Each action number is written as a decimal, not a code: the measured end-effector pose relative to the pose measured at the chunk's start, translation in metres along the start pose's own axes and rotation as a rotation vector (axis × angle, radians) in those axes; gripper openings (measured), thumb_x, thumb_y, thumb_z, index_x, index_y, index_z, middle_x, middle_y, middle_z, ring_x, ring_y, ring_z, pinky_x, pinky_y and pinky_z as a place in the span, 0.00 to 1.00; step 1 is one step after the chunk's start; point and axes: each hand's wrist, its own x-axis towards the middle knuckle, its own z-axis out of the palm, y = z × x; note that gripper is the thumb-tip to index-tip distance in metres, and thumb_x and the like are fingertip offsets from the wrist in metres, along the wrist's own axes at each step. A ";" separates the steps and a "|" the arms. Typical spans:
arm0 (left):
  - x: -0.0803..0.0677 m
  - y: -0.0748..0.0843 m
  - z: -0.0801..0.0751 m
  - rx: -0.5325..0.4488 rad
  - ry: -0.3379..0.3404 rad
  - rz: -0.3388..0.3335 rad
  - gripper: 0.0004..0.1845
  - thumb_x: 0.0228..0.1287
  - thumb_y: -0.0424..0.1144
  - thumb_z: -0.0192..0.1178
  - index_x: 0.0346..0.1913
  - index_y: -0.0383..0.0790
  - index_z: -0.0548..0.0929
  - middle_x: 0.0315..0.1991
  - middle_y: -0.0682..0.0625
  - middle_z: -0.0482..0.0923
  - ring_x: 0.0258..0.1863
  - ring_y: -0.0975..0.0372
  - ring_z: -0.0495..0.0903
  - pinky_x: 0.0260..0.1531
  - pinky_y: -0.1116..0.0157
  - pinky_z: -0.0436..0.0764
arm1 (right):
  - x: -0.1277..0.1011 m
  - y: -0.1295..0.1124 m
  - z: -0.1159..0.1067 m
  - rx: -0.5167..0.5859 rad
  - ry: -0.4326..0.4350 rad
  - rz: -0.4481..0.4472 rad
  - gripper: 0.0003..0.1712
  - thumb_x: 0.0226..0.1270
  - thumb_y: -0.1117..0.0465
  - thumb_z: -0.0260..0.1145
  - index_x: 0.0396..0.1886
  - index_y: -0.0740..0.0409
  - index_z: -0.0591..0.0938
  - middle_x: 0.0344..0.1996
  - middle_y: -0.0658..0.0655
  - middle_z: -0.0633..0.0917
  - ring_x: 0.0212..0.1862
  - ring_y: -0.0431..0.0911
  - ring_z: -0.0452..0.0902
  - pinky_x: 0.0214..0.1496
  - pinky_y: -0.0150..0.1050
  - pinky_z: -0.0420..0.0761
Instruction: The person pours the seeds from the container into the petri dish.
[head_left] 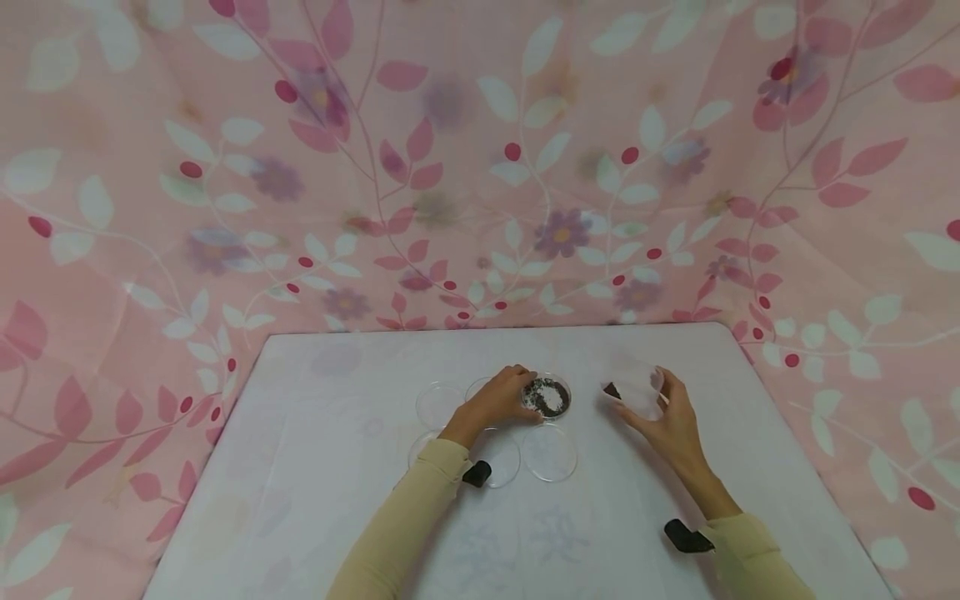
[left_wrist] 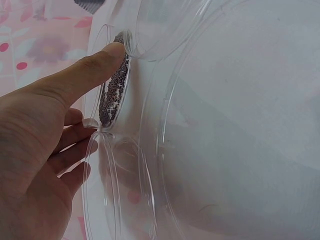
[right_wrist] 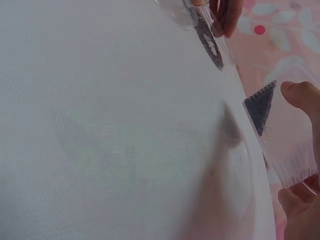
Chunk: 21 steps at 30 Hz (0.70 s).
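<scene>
Clear dishes [head_left: 440,406] lie close together in two rows at the lower centre of the frame, on the white surface [head_left: 300,467]. Above them the left hand [head_left: 497,398] has its grip on a grain dish [head_left: 569,402], thumb and fingers at opposite sides of the rim. Farther right, a clear box [head_left: 640,392], dark grains [head_left: 612,391] in its left corner, is grasped between the right hand's [head_left: 675,423] thumb and fingers.

A pink curtain [head_left: 457,50], printed with pale leaves [head_left: 542,46], purple flowers [head_left: 562,233] and red dots [head_left: 512,152], spreads behind and along both sides of a white table [head_left: 315,500], whose top bears faint bluish marks [head_left: 557,535] toward the near side.
</scene>
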 end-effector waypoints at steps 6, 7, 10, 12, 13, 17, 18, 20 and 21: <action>-0.001 0.001 -0.001 -0.025 0.004 -0.011 0.45 0.51 0.54 0.74 0.70 0.40 0.71 0.65 0.47 0.72 0.66 0.56 0.70 0.69 0.60 0.70 | -0.007 0.007 -0.003 0.024 -0.051 0.071 0.58 0.47 0.58 0.81 0.73 0.65 0.58 0.67 0.68 0.67 0.66 0.64 0.67 0.64 0.64 0.69; -0.002 0.001 -0.001 -0.028 0.005 -0.012 0.44 0.51 0.54 0.74 0.70 0.40 0.71 0.65 0.47 0.72 0.66 0.56 0.70 0.69 0.60 0.70 | -0.009 0.008 -0.004 0.020 -0.063 0.081 0.58 0.49 0.57 0.81 0.74 0.65 0.57 0.67 0.68 0.67 0.66 0.64 0.66 0.64 0.64 0.69; -0.002 0.002 0.000 -0.029 0.009 -0.010 0.44 0.51 0.55 0.74 0.70 0.40 0.71 0.64 0.47 0.72 0.65 0.56 0.70 0.69 0.60 0.70 | -0.013 0.011 -0.005 0.007 -0.091 0.119 0.59 0.50 0.54 0.80 0.75 0.63 0.54 0.69 0.69 0.66 0.68 0.65 0.65 0.65 0.63 0.68; -0.001 0.002 0.001 -0.027 0.009 -0.012 0.44 0.50 0.55 0.74 0.70 0.41 0.71 0.64 0.47 0.72 0.65 0.57 0.70 0.68 0.60 0.70 | -0.015 0.015 -0.005 0.003 -0.102 0.143 0.59 0.51 0.53 0.80 0.75 0.62 0.53 0.70 0.68 0.65 0.69 0.65 0.64 0.66 0.63 0.67; -0.001 0.002 0.001 -0.025 0.011 -0.012 0.45 0.50 0.55 0.74 0.70 0.41 0.71 0.64 0.48 0.72 0.65 0.57 0.71 0.68 0.60 0.70 | -0.016 0.017 -0.005 0.008 -0.103 0.151 0.60 0.51 0.53 0.79 0.76 0.61 0.53 0.70 0.68 0.64 0.69 0.64 0.64 0.66 0.63 0.67; -0.002 0.001 0.001 -0.023 0.010 -0.012 0.45 0.50 0.56 0.74 0.70 0.41 0.71 0.65 0.47 0.72 0.66 0.57 0.70 0.68 0.60 0.70 | -0.019 0.023 -0.004 0.023 -0.094 0.178 0.59 0.51 0.52 0.80 0.75 0.60 0.53 0.70 0.67 0.64 0.69 0.63 0.64 0.69 0.54 0.68; -0.002 0.001 0.000 -0.021 0.009 -0.010 0.45 0.50 0.56 0.74 0.70 0.41 0.71 0.65 0.47 0.72 0.66 0.56 0.70 0.68 0.60 0.70 | -0.020 0.023 -0.004 0.027 -0.092 0.184 0.59 0.51 0.52 0.80 0.75 0.60 0.53 0.71 0.67 0.64 0.69 0.63 0.64 0.71 0.47 0.68; -0.002 0.000 0.000 -0.014 0.008 -0.007 0.45 0.50 0.56 0.74 0.70 0.41 0.70 0.65 0.47 0.72 0.66 0.56 0.70 0.68 0.60 0.70 | -0.021 0.024 -0.004 0.036 -0.088 0.192 0.59 0.50 0.53 0.80 0.75 0.58 0.54 0.70 0.66 0.64 0.69 0.62 0.64 0.69 0.29 0.68; -0.002 0.000 0.001 -0.008 0.009 -0.006 0.45 0.51 0.56 0.74 0.70 0.41 0.70 0.65 0.48 0.72 0.66 0.57 0.70 0.68 0.60 0.70 | -0.022 0.024 -0.004 0.042 -0.089 0.194 0.59 0.51 0.53 0.80 0.75 0.58 0.53 0.71 0.66 0.64 0.69 0.61 0.64 0.66 0.22 0.67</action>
